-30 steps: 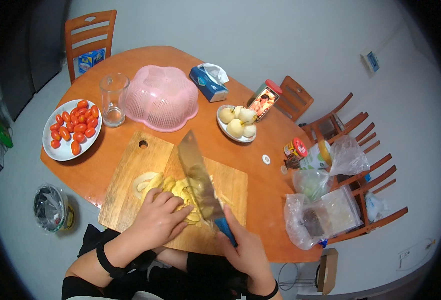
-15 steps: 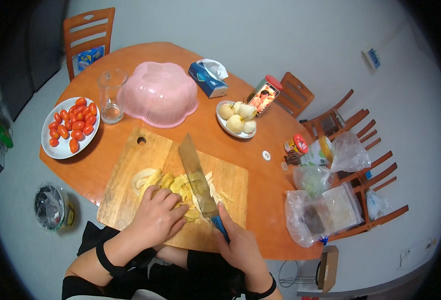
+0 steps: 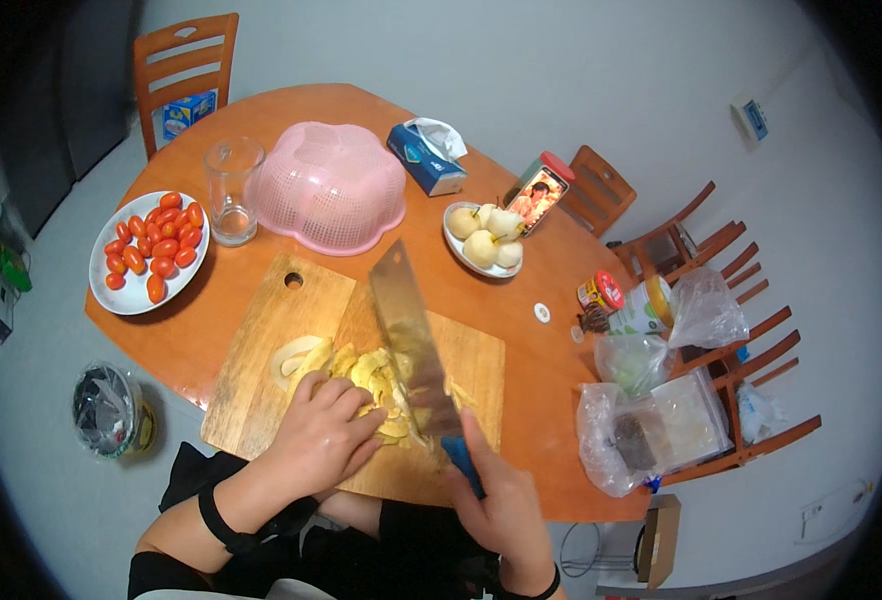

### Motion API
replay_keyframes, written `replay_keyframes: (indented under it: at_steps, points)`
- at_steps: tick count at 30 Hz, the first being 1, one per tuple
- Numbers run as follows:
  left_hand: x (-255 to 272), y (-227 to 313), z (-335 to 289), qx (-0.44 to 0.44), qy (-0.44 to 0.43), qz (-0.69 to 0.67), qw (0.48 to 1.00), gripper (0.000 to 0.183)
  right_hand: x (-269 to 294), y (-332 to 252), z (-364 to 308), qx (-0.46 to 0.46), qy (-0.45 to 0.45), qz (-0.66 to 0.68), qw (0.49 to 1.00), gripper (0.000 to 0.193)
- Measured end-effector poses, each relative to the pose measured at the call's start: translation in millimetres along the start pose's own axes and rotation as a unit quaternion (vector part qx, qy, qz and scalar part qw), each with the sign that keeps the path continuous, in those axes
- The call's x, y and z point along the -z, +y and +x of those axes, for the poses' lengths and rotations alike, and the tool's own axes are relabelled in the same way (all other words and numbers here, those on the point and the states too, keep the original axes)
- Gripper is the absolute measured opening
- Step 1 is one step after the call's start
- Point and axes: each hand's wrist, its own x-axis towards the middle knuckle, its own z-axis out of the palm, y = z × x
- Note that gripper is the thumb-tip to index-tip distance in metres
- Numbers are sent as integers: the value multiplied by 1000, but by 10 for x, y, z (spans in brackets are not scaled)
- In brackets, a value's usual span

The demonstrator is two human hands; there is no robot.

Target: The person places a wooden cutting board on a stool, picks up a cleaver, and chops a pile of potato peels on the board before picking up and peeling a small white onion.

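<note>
My left hand (image 3: 327, 425) presses its curled fingers onto a heap of yellow slices (image 3: 373, 372) on a wooden cutting board (image 3: 261, 315). The slices look like peeled or cut fruit or vegetable; I cannot tell which kind. My right hand (image 3: 501, 500) grips the blue handle of a cleaver (image 3: 414, 350). Its broad blade stands just right of the heap, tip pointing away from me, and appears lifted a little off the board. Thin pale strips lie beyond the blade, partly hidden by it. A pale curled piece (image 3: 286, 362) rests by the heap's left end.
Around the board stand a plate of cherry tomatoes (image 3: 151, 290), a glass mug (image 3: 233, 200), a pink basket (image 3: 331, 190), a tissue box (image 3: 426, 160), a dish of pears (image 3: 481, 240) and a propped phone (image 3: 541, 198). Plastic bags (image 3: 651, 430) lie right; a bin (image 3: 106, 410) is left.
The cleaver has risen and shifted slightly right, away from the yellow slices, with my right hand. My left hand stays on the heap. The whole view has moved slightly.
</note>
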Motion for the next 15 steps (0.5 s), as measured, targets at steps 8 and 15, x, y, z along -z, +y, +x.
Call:
replay_keyframes:
  at_steps: [8, 15]
  points:
    - [18, -35, -35, 0, 12, -9, 1000, 20, 79, -120, -15, 7, 42, 51, 998, 59]
    - [-23, -57, -37, -9, -11, -20, 1000, 21, 44, -14, 34, -13, -26, 2, 1000, 57]
